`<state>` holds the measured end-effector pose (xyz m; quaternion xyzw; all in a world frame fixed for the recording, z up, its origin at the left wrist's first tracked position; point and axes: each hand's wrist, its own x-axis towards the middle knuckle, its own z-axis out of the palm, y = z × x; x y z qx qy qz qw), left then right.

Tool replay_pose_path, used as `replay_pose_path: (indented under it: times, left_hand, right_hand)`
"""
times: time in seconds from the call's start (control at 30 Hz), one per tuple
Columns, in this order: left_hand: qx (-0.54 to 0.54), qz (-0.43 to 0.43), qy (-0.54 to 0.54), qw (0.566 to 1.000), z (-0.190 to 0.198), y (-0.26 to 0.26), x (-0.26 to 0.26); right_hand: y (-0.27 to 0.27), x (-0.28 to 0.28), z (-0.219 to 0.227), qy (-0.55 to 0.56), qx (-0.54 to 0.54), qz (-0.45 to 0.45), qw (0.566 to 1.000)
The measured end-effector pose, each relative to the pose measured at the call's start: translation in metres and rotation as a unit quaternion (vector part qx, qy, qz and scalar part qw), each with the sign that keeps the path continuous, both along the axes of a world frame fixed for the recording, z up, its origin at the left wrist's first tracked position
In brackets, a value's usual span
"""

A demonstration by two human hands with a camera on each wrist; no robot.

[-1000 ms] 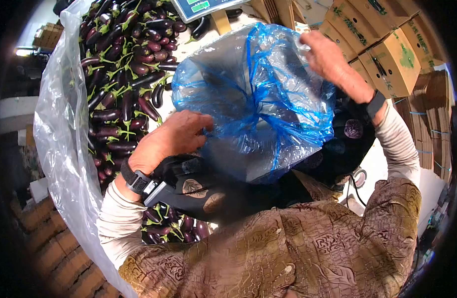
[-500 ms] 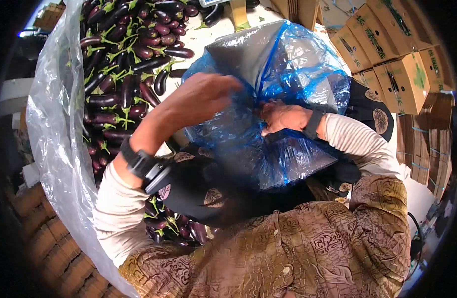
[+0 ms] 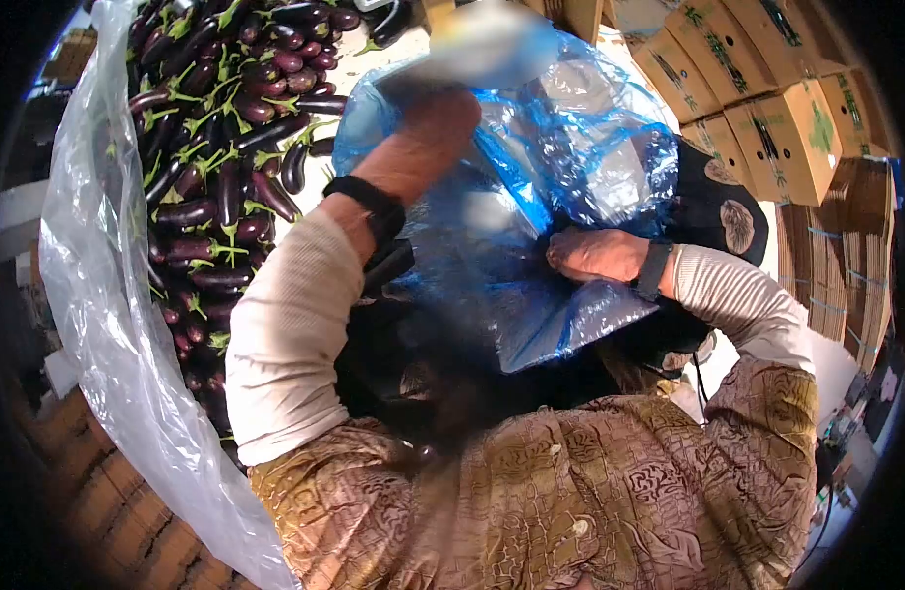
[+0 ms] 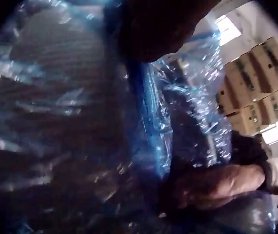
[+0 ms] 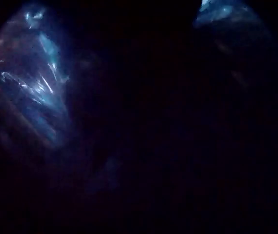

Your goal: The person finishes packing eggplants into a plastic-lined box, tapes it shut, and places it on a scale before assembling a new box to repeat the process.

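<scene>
A blue plastic bag [image 3: 580, 147] is stretched over a grey box, held against my body. My right hand [image 3: 592, 254] grips a bunched fold of the blue film at the bag's right side; the left wrist view also shows this hand [image 4: 222, 184] against the bag [image 4: 153, 141]. My left hand [image 3: 440, 113] is raised to the bag's upper left edge. It is blurred, and how its fingers lie cannot be made out. The right wrist view is nearly black, with only a patch of blue film [image 5: 34, 92] showing.
A heap of dark purple eggplants [image 3: 221, 167] lies to the left on a clear plastic sheet [image 3: 108, 305]. Printed cardboard boxes [image 3: 767, 108] are stacked at the upper right. Flattened cartons [image 3: 846, 265] stand at the right edge.
My left hand has gone from the bag's lower left side up to its top edge. My right hand came down from the upper right and took hold of the film at the bag's side.
</scene>
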<state>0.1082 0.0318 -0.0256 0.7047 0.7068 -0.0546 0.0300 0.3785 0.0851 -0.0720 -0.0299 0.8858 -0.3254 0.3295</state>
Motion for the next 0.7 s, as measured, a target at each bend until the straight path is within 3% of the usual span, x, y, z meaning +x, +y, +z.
replay_pose_path:
  times: [0.03,0.07,0.2,0.3,0.37,0.4,0.43,0.5,0.57,0.63,0.67,0.7]
  left_hand:
    - [0.001,-0.004,0.001,1.0,0.011,0.003,0.004]
    - [0.023,0.005,-0.01,1.0,0.021,0.001,0.009]
    - [0.05,0.056,-0.008,0.997,0.062,-0.006,0.016]
    - [-0.001,0.026,0.021,0.999,0.085,-0.012,0.012]
    - [0.008,0.045,-0.027,0.999,0.076,-0.019,0.012]
    - [0.018,0.059,-0.08,0.995,0.069,-0.02,0.013]
    - [0.021,0.059,-0.082,0.995,0.063,-0.021,0.013]
    - [0.049,0.04,-0.166,0.984,0.053,-0.026,0.011]
    - [0.041,0.038,-0.182,0.982,0.052,-0.026,0.009]
    - [0.031,0.038,-0.196,0.979,0.053,-0.025,0.006]
    - [-0.01,0.045,-0.174,0.984,0.054,-0.025,0.006]
    - [-0.052,0.052,-0.152,0.986,0.054,-0.025,0.006]
  right_hand:
    - [0.004,0.013,0.001,0.149,0.005,0.039,0.988]
    - [0.006,0.021,-0.002,0.234,-0.043,-0.003,0.971]
    - [0.005,0.024,-0.014,0.217,-0.015,0.012,0.976]
    - [0.007,0.013,0.022,0.201,-0.05,0.006,0.978]
    - [0.003,-0.003,0.053,0.139,0.042,0.079,0.986]
    - [0.003,-0.002,0.052,0.234,0.066,0.081,0.967]
    - [-0.001,-0.029,0.096,0.057,0.102,0.071,0.991]
    - [0.005,-0.053,0.124,-0.05,0.133,-0.003,0.99]
    - [0.015,-0.062,0.127,-0.044,0.176,-0.006,0.983]
    - [0.027,-0.065,0.111,0.108,0.232,-0.078,0.964]
    - [0.03,-0.069,0.094,0.108,0.231,-0.079,0.964]
    - [0.031,-0.074,0.072,0.213,0.273,-0.076,0.935]
